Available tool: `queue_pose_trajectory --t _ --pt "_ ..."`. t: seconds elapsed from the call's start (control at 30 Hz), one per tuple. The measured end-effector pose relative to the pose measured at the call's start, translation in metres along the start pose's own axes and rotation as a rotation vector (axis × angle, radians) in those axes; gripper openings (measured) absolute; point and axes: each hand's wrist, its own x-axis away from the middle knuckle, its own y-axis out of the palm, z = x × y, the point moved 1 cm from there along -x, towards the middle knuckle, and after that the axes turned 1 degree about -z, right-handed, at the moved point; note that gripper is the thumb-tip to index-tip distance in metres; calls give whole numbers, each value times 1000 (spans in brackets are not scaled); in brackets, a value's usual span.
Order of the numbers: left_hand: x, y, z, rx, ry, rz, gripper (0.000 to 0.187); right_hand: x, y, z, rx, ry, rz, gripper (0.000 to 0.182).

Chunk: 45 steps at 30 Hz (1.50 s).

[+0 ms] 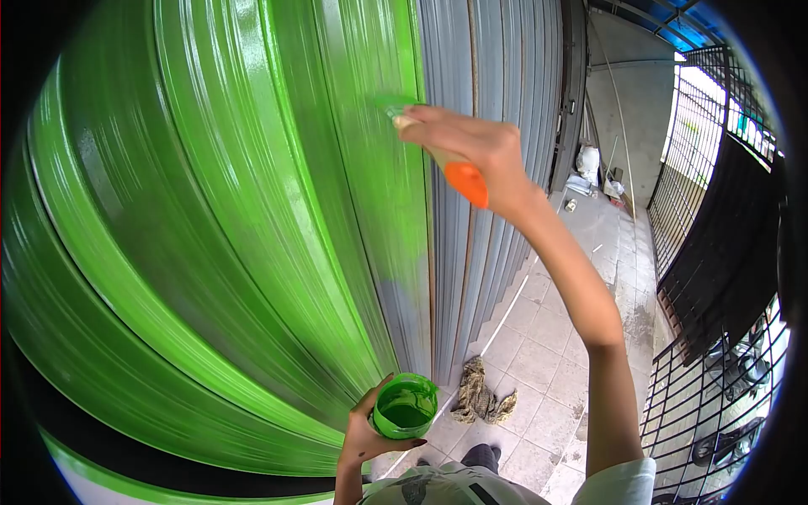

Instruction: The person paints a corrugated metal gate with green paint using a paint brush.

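Head camera view is showing a person's right hand [475, 151] reaching up and forward to a ribbed metal door [227, 168], its grip closing around a brush [396, 106]. The brush's orange handle end [467, 183] is sticking out below the palm, while its green-coated bristles are pointing left, over the green part of the door near the edge of the bare grey panels [497, 93]. Blur is covering the bristle tips, so whether they are touching the surface is not clear.

Low in the view, the left hand [364, 436] is holding a cup [405, 406] of green paint, its grip wrapping the cup's left side and underside. The cup is tilting its open mouth toward the camera, and wet paint is coating its inner wall.

Glossy green is covering the ribs on the left, with duller, darker patches showing among them; grey is showing through low on the rib beside the bare panels. A crumpled, stained cloth [481, 396] is lying on the tiled floor [539, 362], just right of the cup in the view. Farther right, a white bag [588, 164] is resting near a grey wall [631, 109], and a black metal grille [690, 160] is standing along the side.
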Motion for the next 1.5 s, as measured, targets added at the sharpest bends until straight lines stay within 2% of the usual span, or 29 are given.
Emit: queue_pose_trajectory --t 0.07,0.13,0.27,0.4,0.6,0.7,0.77,0.87,0.97,1.07,1.17,1.2,1.27,1.4,1.5 --pt "-1 -1 1 -51 6 -2 105 -6 2 -1 -24 3 -118 23" --pt "0 -4 1 -27 18 -2 105 37 26 -17 121 -84 -180 19" --pt "1 -4 -6 -16 19 15 105 123 60 -61 121 -38 -239 19" --pt "1 -5 -4 -22 21 14 103 194 84 -105 13 8 -316 20" --pt "4 -6 3 -2 25 2 105 250 86 -142 -288 113 -669 24" --pt "4 -7 5 -19 26 6 104 193 65 -96 -215 258 -522 22" --pt "3 -7 3 -22 18 12 103 162 52 -69 -89 166 -250 20" --pt "4 -7 -1 -27 34 19 103 144 31 -76 3 150 -104 16" --pt "4 -7 2 -87 31 17 103 210 58 -102 83 109 -237 17" --pt "5 -4 7 -10 -9 41 104 255 68 -127 -57 130 -420 17" --pt "5 -4 6 -33 -5 42 104 259 66 -130 -222 110 -577 22" --pt "6 -5 5 -32 -7 34 104 250 65 -119 -144 54 -569 23" --pt "5 -5 2 -28 -10 24 105 202 49 -84 -139 133 -562 26" --pt "4 -5 1 -64 12 27 105 91 7 -26 -47 127 -132 23" --pt "5 -2 3 -28 1 33 105 59 -9 -15 39 136 47 23"
